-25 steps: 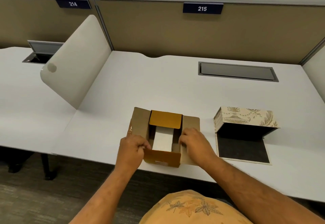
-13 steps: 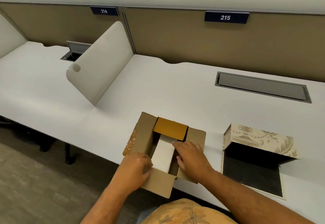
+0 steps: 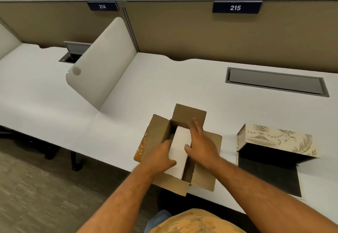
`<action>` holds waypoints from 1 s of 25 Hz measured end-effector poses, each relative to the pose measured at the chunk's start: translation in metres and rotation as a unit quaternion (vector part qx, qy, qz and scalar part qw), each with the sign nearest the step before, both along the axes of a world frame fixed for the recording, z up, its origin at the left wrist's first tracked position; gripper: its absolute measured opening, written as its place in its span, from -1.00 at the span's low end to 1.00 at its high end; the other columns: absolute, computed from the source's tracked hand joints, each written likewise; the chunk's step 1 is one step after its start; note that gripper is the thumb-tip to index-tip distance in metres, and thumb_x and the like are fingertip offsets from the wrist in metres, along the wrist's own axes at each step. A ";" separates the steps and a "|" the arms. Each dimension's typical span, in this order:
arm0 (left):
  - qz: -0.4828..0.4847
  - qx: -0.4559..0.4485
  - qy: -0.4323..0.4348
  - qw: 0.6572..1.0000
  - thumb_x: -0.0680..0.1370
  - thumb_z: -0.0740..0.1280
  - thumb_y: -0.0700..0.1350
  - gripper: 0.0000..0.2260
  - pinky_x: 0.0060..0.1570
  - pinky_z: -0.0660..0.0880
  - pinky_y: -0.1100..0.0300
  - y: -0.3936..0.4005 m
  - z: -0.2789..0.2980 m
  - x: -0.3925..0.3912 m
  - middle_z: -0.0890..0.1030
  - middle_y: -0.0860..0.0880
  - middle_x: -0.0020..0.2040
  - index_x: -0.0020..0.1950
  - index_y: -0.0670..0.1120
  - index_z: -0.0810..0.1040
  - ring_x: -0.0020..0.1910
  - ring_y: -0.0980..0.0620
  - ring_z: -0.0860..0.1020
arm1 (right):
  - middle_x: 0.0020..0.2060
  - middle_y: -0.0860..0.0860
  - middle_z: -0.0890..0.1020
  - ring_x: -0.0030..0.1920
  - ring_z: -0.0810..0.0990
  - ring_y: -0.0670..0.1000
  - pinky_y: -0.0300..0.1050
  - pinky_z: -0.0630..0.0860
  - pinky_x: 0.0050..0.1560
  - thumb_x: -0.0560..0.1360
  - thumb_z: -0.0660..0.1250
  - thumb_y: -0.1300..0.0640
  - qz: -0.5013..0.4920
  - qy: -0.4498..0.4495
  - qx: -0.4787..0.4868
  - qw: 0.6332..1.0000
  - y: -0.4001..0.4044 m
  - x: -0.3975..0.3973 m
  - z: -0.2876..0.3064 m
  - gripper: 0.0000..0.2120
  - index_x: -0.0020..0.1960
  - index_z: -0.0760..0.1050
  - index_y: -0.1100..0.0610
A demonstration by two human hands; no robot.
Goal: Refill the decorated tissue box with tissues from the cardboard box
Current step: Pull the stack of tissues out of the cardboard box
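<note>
Item: cardboard box (image 3: 162, 132), flaps spread open, at the near edge of the white desk (image 3: 164, 79). Contents: one white tissue stack (image 3: 180, 152), standing between both hands, partly risen above the box walls.

Left hand (image 3: 158, 157): wrapped on the stack's near left side, thumb across its top. Right hand (image 3: 201, 141): fingers laid flat along the stack's right flank, thumb hooked over the top; both clamp it.

Handling advice: squeeze evenly from both sides and lift straight up, so the sheets do not fan or snag on the flaps.

Item: decorated tissue box (image 3: 274, 139), well to the right of the right hand, opened, dark interior showing nothing inside.
</note>
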State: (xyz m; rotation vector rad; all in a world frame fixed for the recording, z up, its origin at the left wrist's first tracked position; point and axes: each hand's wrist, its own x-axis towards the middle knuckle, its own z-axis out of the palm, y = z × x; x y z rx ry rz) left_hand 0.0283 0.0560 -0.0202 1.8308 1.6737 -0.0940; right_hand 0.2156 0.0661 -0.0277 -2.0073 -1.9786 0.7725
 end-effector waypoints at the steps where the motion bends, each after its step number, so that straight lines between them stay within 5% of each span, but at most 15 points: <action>1: 0.003 -0.038 -0.016 0.999 0.47 0.53 0.13 -0.27 0.15 0.60 0.09 0.005 -0.004 0.002 0.54 0.05 0.41 0.56 0.12 0.29 0.26 -0.01 0.59 | 0.72 -0.05 -0.05 -0.08 0.67 0.00 -0.22 0.58 -0.18 0.53 0.48 0.06 -0.008 0.008 -0.004 1.000 0.006 0.000 0.001 -0.14 0.68 0.06 -0.02; 5: 0.033 -0.208 -0.110 0.971 0.49 0.48 0.20 -0.11 0.30 0.47 0.03 0.024 -0.010 0.007 0.35 -0.01 0.59 0.68 0.07 0.06 0.45 -0.10 0.44 | 0.66 0.00 0.20 0.09 0.67 0.03 -0.09 0.65 0.15 0.55 0.46 0.12 -0.066 0.072 0.009 0.995 0.009 -0.004 0.005 -0.29 0.62 0.24 0.02; 7: 0.085 -0.224 -0.160 0.958 0.53 0.46 0.17 -0.18 0.41 0.43 0.01 0.033 -0.015 0.010 0.36 -0.06 0.60 0.66 0.02 0.12 0.44 -0.11 0.44 | 0.48 0.02 0.44 0.06 0.65 -0.04 -0.18 0.64 0.11 0.56 0.46 0.16 -0.125 0.141 0.024 0.982 0.000 -0.012 0.004 -0.44 0.51 0.40 0.02; 9: 0.155 -0.216 -0.177 0.948 0.56 0.44 0.16 -0.16 0.45 0.40 -0.04 0.036 -0.018 0.015 0.31 -0.12 0.63 0.69 -0.05 0.08 0.51 -0.17 0.40 | 0.43 0.01 0.52 0.30 0.60 0.02 -0.19 0.55 0.22 0.58 0.45 0.15 -0.192 0.232 -0.009 0.953 -0.015 -0.022 -0.001 -0.48 0.51 0.42 0.04; 12: 0.218 -0.206 -0.250 0.921 0.57 0.43 0.10 -0.14 0.45 0.40 -0.05 0.035 -0.024 0.018 0.30 -0.16 0.64 0.71 -0.09 0.01 0.55 -0.21 0.37 | 0.64 0.01 0.31 0.60 0.30 0.09 -0.04 0.34 0.41 0.65 0.35 -0.08 -0.317 0.400 -0.125 0.851 -0.033 -0.048 0.000 -0.31 0.68 0.14 -0.02; 15: 0.245 -0.218 -0.270 0.905 0.61 0.40 0.02 -0.18 0.38 0.38 0.01 0.033 -0.034 0.018 0.28 -0.15 0.65 0.71 -0.13 0.00 0.57 -0.19 0.34 | 0.70 -0.02 0.12 0.67 0.13 0.12 0.16 0.14 0.59 0.64 0.17 -0.33 -0.398 0.432 -0.239 0.773 -0.031 -0.063 -0.005 -0.23 0.72 -0.04 -0.09; 18: 0.249 -0.218 -0.269 0.904 0.63 0.40 -0.03 -0.31 0.17 0.40 0.14 0.028 -0.040 0.017 0.44 -0.13 0.54 0.66 -0.14 0.15 0.45 -0.13 0.47 | 0.54 0.09 0.44 0.48 0.43 0.13 0.11 0.28 0.48 0.64 0.13 -0.35 -0.461 0.430 -0.275 0.726 -0.019 -0.068 -0.013 -0.28 0.65 0.26 0.05; 20: 0.248 -0.213 -0.274 0.905 0.63 0.39 -0.07 -0.41 0.15 0.45 0.14 0.026 -0.042 0.017 0.54 -0.11 0.44 0.60 -0.15 0.27 0.37 -0.10 0.53 | 0.11 0.05 0.63 0.04 0.59 0.02 -0.03 0.44 0.16 0.65 0.13 -0.33 -0.479 0.432 -0.286 0.709 -0.012 -0.077 -0.015 -0.36 0.49 0.46 0.12; 23: 0.243 -0.201 -0.285 0.905 0.62 0.40 -0.12 -0.53 0.24 0.55 0.06 0.029 -0.046 0.018 0.63 -0.12 0.35 0.51 -0.15 0.41 0.32 -0.11 0.60 | -0.13 -0.01 0.60 -0.15 0.54 -0.06 -0.12 0.43 -0.22 0.67 0.14 -0.30 -0.484 0.427 -0.280 0.710 -0.004 -0.085 -0.018 -0.43 0.38 0.54 0.12; 25: 0.247 -0.205 -0.285 0.903 0.64 0.38 -0.12 -0.54 0.21 0.54 0.07 0.033 -0.044 0.018 0.60 -0.15 0.38 0.52 -0.17 0.39 0.33 -0.13 0.59 | -0.17 -0.02 0.56 -0.18 0.51 -0.06 -0.09 0.41 -0.22 0.67 0.14 -0.29 -0.495 0.413 -0.274 0.714 -0.002 -0.085 -0.017 -0.42 0.42 0.52 0.15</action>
